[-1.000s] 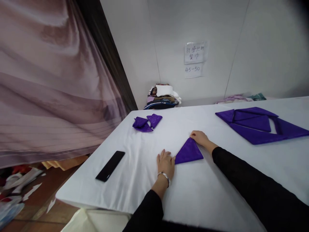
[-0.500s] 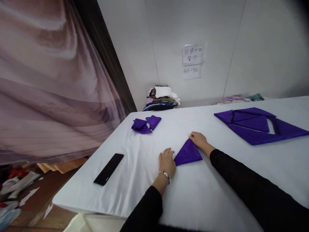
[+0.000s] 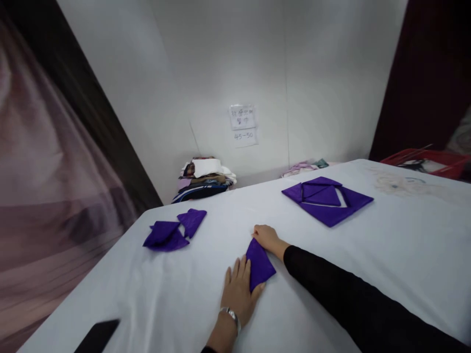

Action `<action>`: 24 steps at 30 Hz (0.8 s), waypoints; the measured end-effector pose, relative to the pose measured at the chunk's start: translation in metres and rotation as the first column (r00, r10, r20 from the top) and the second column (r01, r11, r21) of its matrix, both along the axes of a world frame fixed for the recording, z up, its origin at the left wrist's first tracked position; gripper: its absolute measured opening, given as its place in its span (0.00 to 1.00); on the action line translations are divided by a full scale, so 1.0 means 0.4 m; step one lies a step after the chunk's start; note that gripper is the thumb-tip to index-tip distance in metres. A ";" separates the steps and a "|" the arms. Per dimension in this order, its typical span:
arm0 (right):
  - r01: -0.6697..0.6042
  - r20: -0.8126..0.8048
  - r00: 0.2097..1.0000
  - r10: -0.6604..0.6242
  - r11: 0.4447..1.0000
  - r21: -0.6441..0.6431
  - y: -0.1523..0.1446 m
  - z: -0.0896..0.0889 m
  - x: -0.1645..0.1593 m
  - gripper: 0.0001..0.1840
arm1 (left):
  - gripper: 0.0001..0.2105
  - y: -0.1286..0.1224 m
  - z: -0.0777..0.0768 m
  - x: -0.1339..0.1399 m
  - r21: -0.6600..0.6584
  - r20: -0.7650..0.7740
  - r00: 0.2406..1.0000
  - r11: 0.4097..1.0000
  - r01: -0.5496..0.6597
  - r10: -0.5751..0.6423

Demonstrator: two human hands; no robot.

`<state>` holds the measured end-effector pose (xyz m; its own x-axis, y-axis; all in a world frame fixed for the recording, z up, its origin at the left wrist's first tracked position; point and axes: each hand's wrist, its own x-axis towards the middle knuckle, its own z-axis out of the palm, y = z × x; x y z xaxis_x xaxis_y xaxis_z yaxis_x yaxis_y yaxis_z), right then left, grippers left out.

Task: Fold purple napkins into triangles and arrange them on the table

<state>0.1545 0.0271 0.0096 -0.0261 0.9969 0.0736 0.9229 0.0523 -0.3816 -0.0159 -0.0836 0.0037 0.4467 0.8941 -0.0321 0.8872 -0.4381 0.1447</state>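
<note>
A folded purple napkin [image 3: 260, 267] lies on the white-covered table between my hands. My left hand [image 3: 238, 289] rests flat on its left side, fingers stretched out and thumb along the near edge. At the napkin's far corner, the fingers of my right hand [image 3: 265, 237] are closed in a pinch on the cloth. Part of the napkin's left side is hidden under my left hand.
Other folded purple napkins [image 3: 165, 236] sit at the left, and more purple cloths [image 3: 324, 212] lie at the back right. A black phone-like slab [image 3: 97, 337] is at the near left. Stacked clothes [image 3: 206, 179] stand behind the table [image 3: 176, 304]; a red basket [image 3: 441, 164] is far right.
The view has swung right and up. My left hand has come over the napkin's left side, and less of the purple cloth shows. My right hand stays at the far corner.
</note>
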 end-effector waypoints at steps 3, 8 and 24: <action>-0.011 -0.008 1.000 0.011 1.000 -0.002 0.010 0.021 0.006 0.10 | 0.33 0.007 -0.001 0.000 0.000 -0.024 1.000 1.000 -0.003 0.003; -0.122 -0.056 0.990 0.127 0.989 0.082 -0.034 0.079 -0.022 0.17 | 0.33 0.021 -0.017 -0.003 0.025 -0.045 0.999 1.000 -0.003 0.004; -0.538 -0.053 0.841 0.538 0.843 0.019 -0.044 -0.003 -0.047 0.38 | 0.34 0.036 -0.052 0.004 0.060 -0.137 0.990 0.998 -0.027 0.035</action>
<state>0.1355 0.0094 0.0086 -0.5543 0.8270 0.0937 0.7272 0.5359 -0.4289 -0.0144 -0.0692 -0.0169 0.4136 0.9096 -0.0388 0.9102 -0.4141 -0.0050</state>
